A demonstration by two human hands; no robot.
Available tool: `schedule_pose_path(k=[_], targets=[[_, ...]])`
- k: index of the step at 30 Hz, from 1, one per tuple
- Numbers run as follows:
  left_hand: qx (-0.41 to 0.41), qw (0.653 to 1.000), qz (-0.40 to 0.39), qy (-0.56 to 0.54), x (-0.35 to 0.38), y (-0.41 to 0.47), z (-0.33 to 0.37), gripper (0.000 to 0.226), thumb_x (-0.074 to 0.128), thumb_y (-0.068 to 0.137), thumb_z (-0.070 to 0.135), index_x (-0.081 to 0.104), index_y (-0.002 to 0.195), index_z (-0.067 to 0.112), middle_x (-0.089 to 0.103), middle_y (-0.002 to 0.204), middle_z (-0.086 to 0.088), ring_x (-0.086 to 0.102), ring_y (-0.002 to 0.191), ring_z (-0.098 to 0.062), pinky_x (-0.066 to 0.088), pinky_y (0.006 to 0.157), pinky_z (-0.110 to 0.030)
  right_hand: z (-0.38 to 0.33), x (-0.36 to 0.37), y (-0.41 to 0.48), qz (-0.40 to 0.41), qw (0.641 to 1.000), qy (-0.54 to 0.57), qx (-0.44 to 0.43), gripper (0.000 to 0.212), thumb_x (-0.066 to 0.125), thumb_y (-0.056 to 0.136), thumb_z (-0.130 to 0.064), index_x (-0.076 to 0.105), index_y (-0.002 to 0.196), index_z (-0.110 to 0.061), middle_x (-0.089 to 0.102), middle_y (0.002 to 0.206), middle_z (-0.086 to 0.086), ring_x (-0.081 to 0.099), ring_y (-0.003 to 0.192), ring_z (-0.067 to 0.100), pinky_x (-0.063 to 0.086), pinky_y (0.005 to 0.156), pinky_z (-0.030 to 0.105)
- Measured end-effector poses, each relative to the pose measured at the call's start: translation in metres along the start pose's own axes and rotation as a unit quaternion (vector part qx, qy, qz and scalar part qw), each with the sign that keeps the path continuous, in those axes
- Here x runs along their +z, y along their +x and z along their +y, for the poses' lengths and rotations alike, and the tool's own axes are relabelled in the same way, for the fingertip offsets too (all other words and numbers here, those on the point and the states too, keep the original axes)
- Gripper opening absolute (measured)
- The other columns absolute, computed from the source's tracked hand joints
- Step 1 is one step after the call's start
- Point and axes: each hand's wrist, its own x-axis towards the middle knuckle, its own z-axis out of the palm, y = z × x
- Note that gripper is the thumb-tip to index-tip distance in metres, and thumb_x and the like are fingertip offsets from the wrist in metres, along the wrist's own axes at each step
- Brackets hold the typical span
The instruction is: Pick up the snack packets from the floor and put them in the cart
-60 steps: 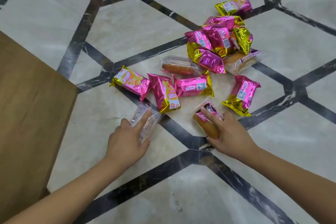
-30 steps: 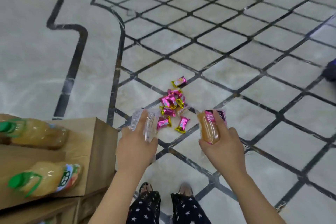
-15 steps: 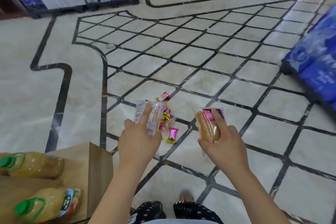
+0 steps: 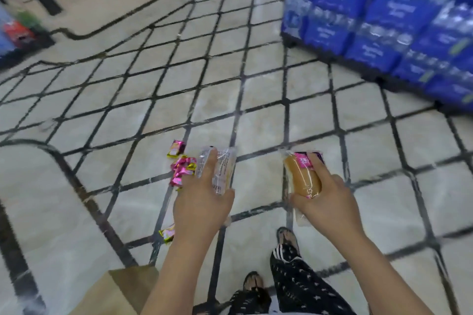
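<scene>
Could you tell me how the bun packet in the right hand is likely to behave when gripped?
Probably light: the right hand holds the bun packet up one-handed. Likely soft and squashable, since a rounded bun fills the wrapper. The glossy film may be slippery; its empty end looks floppy.

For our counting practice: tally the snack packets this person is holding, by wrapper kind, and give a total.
Clear packet with white print, in left hand: 1
Bun packet with pink label, in right hand: 1
Total: 2
</scene>
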Motion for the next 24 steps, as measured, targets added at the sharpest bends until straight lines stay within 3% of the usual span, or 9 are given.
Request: schedule_pose_path(k=[6, 8, 11, 15, 21, 24], targets=[[0.128, 0.989, -0.057, 0.039, 0.032, 0.000, 0.035, 0.083, 0.058, 0.089, 0.046, 0.005, 0.153, 0.048, 0.049, 0.134, -0.018, 0.048, 0.123, -0.037, 0.045, 0.097, -0.045, 0.060, -0.024, -0.052, 0.073, 0.990, 0.039, 0.117, 0.089, 0.070, 0.078, -0.045, 0.012, 0.143, -0.061, 0.046, 0.100, -0.004, 0.051, 0.083, 0.013, 0.039, 0.065, 0.026], [0.175, 0.980, -0.081, 0.049, 0.045, -0.005, 0.057, 0.082, 0.056, 0.090, 0.047, 0.002, 0.152, 0.052, 0.050, 0.127, -0.016, 0.053, 0.113, -0.035, 0.044, 0.097, -0.047, 0.083, -0.035, -0.069, 0.102, 0.981, 0.054, 0.157, 0.089, 0.071, 0.077, -0.044, 0.013, 0.144, -0.060, 0.048, 0.101, -0.002, 0.051, 0.084, 0.014, 0.041, 0.069, 0.030], [0.243, 0.961, -0.119, 0.064, 0.066, -0.025, 0.097, 0.080, 0.054, 0.092, 0.048, -0.001, 0.150, 0.056, 0.046, 0.124, -0.010, 0.056, 0.103, -0.031, 0.042, 0.078, -0.033, 0.121, -0.053, -0.096, 0.145, 0.961, 0.100, 0.213, 0.089, 0.073, 0.076, -0.043, 0.017, 0.144, -0.058, 0.052, 0.107, -0.001, 0.054, 0.088, 0.018, 0.044, 0.071, 0.033], [0.325, 0.928, -0.150, 0.107, 0.088, -0.055, 0.137, 0.079, 0.052, 0.093, 0.053, -0.004, 0.149, 0.056, 0.047, 0.117, -0.004, 0.058, 0.100, -0.030, 0.047, 0.081, -0.035, 0.165, -0.078, -0.131, 0.223, 0.928, 0.155, 0.256, 0.089, 0.075, 0.076, -0.041, 0.021, 0.145, -0.055, 0.056, 0.108, -0.001, 0.056, 0.089, 0.017, 0.047, 0.073, 0.033], [0.400, 0.889, -0.182, 0.131, 0.147, -0.119, 0.222, 0.080, 0.054, 0.092, 0.051, 0.002, 0.153, 0.051, 0.048, 0.131, -0.012, 0.057, 0.104, -0.033, 0.036, 0.075, -0.032, 0.251, -0.123, -0.207, 0.311, 0.867, 0.210, 0.327, 0.092, 0.077, 0.074, -0.042, 0.020, 0.143, -0.059, 0.055, 0.111, -0.002, 0.057, 0.091, 0.016, 0.053, 0.080, 0.038], [0.452, 0.855, -0.212, 0.142, 0.184, -0.176, 0.261, 0.083, 0.055, 0.091, 0.052, -0.001, 0.151, 0.054, 0.049, 0.119, -0.006, 0.053, 0.088, -0.023, 0.038, 0.071, -0.031, 0.294, -0.142, -0.246, 0.332, 0.846, 0.221, 0.355, 0.091, 0.076, 0.074, -0.043, 0.018, 0.142, -0.060, 0.053, 0.116, -0.001, 0.056, 0.095, 0.019, 0.053, 0.082, 0.040]])
